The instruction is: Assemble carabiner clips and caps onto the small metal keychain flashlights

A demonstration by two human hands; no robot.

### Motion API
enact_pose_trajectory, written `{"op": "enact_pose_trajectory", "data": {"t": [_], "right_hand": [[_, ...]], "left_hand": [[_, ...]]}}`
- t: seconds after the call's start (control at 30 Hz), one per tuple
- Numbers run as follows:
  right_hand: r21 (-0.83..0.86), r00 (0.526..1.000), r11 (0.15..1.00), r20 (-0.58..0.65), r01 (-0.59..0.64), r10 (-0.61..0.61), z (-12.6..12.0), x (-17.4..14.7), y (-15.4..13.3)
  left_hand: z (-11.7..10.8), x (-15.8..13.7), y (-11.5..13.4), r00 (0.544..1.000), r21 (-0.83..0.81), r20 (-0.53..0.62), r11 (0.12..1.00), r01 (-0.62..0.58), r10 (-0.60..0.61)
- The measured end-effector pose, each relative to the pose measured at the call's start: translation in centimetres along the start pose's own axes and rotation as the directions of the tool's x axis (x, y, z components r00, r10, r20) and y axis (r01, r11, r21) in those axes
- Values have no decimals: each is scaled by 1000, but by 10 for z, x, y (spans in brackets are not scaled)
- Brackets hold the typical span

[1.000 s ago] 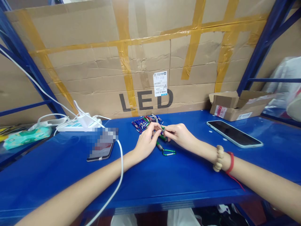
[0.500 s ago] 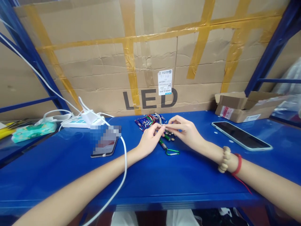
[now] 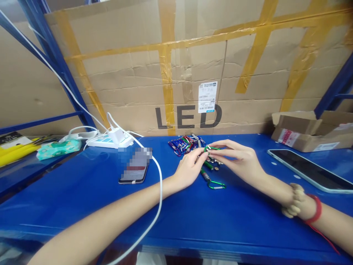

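Observation:
My left hand point(image 3: 190, 166) and my right hand point(image 3: 239, 159) meet over the blue tabletop, fingertips nearly touching. Between them they pinch a green carabiner point(image 3: 214, 148) with a small silvery piece at its left end; my fingers cover much of it. Just below lies a green cylinder with a silvery end point(image 3: 205, 175), and a second green carabiner point(image 3: 216, 185) is joined to it. Another green cylinder point(image 3: 209, 165) rests beside a small round disc point(image 3: 216, 168). Behind my fingers is a pile of red, blue and purple carabiners and cylinders point(image 3: 179, 144).
A phone point(image 3: 134, 171) lies left, with a white cable point(image 3: 159, 191) hanging across in front. A larger phone point(image 3: 306, 171) and an open cardboard box point(image 3: 298, 136) sit right. A power strip point(image 3: 99, 142) and tissue pack point(image 3: 59, 149) stand back left. Cardboard point(image 3: 124, 88) walls the back.
The view has turned left, so everything sits farther right. A green carabiner now shows between my fingertips, where only a small pale bit was visible before.

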State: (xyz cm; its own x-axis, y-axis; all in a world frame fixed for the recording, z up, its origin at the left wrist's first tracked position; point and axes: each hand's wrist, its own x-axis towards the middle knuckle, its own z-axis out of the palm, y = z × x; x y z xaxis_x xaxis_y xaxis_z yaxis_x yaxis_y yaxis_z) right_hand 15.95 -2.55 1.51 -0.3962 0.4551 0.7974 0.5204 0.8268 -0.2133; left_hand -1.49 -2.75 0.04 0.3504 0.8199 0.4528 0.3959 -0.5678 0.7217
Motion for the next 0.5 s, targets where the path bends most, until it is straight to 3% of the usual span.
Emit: {"op": "enact_pose_trajectory", "data": {"t": [0.37, 0.5], "right_hand": [[19, 1000, 1000, -2, 3, -3, 3, 1, 4], [57, 997, 998, 62, -40, 37, 3, 2, 4]], "left_hand": [[-2, 1, 0, 1000, -152, 10, 988, -17, 19], [-1, 2, -2, 1000, -174, -23, 985, -3, -1]]}}
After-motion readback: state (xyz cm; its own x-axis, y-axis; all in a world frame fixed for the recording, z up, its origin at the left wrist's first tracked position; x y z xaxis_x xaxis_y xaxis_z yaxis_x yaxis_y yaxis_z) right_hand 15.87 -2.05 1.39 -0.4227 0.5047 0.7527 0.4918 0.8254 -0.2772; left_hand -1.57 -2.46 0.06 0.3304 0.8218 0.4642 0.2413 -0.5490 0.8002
